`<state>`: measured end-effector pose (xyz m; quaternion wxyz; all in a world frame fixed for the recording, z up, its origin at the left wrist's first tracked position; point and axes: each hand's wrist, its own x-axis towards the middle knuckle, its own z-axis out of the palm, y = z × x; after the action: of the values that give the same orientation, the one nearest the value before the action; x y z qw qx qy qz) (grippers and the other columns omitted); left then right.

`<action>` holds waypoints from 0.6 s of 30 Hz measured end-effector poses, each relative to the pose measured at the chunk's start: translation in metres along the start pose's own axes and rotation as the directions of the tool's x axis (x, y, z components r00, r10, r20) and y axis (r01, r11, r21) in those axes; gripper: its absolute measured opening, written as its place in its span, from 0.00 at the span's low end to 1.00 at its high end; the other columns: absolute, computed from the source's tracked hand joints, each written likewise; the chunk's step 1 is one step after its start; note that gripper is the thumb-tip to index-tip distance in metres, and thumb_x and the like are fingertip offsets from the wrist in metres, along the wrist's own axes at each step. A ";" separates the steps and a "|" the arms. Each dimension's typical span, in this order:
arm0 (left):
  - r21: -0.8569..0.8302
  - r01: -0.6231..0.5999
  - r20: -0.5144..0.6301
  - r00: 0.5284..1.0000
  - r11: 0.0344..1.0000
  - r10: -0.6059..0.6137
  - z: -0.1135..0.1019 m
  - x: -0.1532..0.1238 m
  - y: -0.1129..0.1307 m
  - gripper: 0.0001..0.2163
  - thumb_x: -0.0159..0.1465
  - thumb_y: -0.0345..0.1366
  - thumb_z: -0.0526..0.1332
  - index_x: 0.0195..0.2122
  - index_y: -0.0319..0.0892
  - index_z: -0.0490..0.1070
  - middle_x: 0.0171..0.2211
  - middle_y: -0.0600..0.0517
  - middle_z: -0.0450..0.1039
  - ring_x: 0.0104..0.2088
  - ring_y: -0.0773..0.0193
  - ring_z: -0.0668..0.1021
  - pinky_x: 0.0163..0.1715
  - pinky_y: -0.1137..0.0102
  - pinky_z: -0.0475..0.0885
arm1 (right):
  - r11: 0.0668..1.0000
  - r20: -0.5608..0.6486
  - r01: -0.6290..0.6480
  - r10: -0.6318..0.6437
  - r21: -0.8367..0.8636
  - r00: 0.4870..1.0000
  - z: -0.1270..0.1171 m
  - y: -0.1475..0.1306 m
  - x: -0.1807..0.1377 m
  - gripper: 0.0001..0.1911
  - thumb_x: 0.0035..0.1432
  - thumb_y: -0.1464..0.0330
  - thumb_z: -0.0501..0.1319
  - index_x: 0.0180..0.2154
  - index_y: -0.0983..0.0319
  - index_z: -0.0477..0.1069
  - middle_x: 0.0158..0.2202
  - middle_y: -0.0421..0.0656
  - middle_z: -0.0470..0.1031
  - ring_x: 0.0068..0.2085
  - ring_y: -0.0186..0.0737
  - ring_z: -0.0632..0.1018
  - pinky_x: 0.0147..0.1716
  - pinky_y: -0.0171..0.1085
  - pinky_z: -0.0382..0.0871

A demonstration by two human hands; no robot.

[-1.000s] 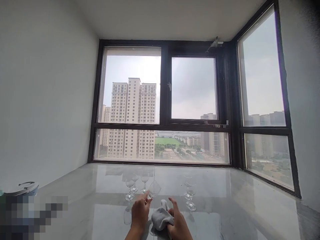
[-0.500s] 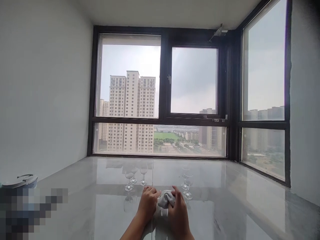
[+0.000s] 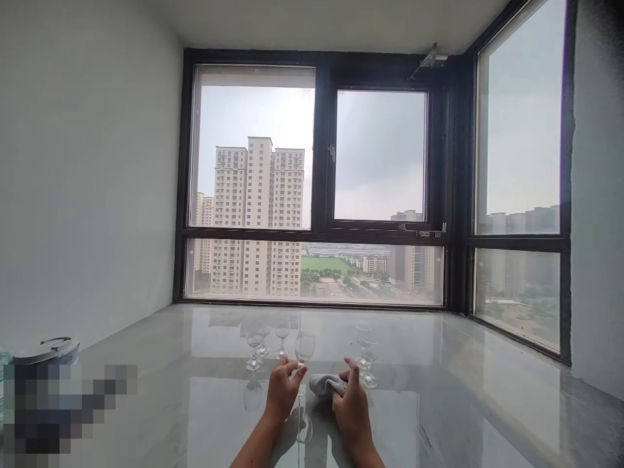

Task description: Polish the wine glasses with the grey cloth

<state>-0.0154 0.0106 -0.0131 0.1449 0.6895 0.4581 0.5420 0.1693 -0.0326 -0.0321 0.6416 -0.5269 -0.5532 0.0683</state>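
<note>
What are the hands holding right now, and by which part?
The left hand holds a wine glass upright by its stem, below the bowl. The right hand grips a bunched grey cloth at its near end.

Glossy grey marble-look surface [image 3: 439,403], polished, mirrors window light, runs to foot of dark-framed window. On it, left of centre: three small clear stemmed glasses [image 3: 263,344], upright, close together. Right of centre: two more clear stemmed glasses [image 3: 366,354], upright, one just behind other. Far left edge: round white container with metal handle [image 3: 46,351]. Blurred patch beside it, contents unreadable.
</note>
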 end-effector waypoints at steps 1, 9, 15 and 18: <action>-0.038 0.037 0.026 0.999 0.999 -0.036 0.000 0.001 0.000 0.19 0.64 0.52 0.60 0.24 0.42 0.75 0.25 0.53 0.66 0.29 0.62 0.69 0.34 0.68 0.64 | 1.000 0.039 0.012 -0.013 0.018 0.999 0.002 0.000 -0.001 0.33 0.47 0.70 0.55 0.57 0.57 0.62 0.33 0.37 0.75 0.33 0.44 0.79 0.37 0.40 0.72; -0.274 0.254 0.194 0.959 0.928 -0.205 0.001 0.003 0.007 0.27 0.52 0.64 0.65 0.17 0.43 0.66 0.17 0.57 0.60 0.22 0.67 0.62 0.27 0.69 0.57 | 0.990 0.223 0.048 -0.077 0.132 0.972 0.002 -0.004 -0.001 0.29 0.48 0.70 0.58 0.54 0.60 0.63 0.27 0.34 0.73 0.28 0.41 0.77 0.32 0.38 0.71; -0.413 0.388 0.153 0.921 0.824 -0.358 -0.003 0.005 0.009 0.30 0.44 0.68 0.68 0.22 0.40 0.77 0.22 0.49 0.73 0.23 0.65 0.68 0.26 0.69 0.64 | 0.992 0.229 0.043 -0.069 0.120 0.971 0.002 -0.001 -0.002 0.29 0.47 0.71 0.58 0.54 0.59 0.63 0.30 0.36 0.75 0.30 0.41 0.78 0.34 0.38 0.72; -0.428 0.410 0.126 0.909 0.805 -0.397 -0.005 0.007 0.010 0.33 0.42 0.68 0.69 0.30 0.39 0.81 0.27 0.47 0.78 0.25 0.64 0.71 0.27 0.69 0.66 | 0.996 0.210 0.035 -0.052 0.084 0.976 0.004 0.001 -0.002 0.30 0.46 0.70 0.57 0.54 0.59 0.63 0.29 0.35 0.73 0.30 0.41 0.78 0.34 0.37 0.72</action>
<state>-0.0150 0.0089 0.0002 0.4173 0.5327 0.4554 0.5785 0.1660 -0.0315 -0.0345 0.6009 -0.4783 -0.6267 0.1323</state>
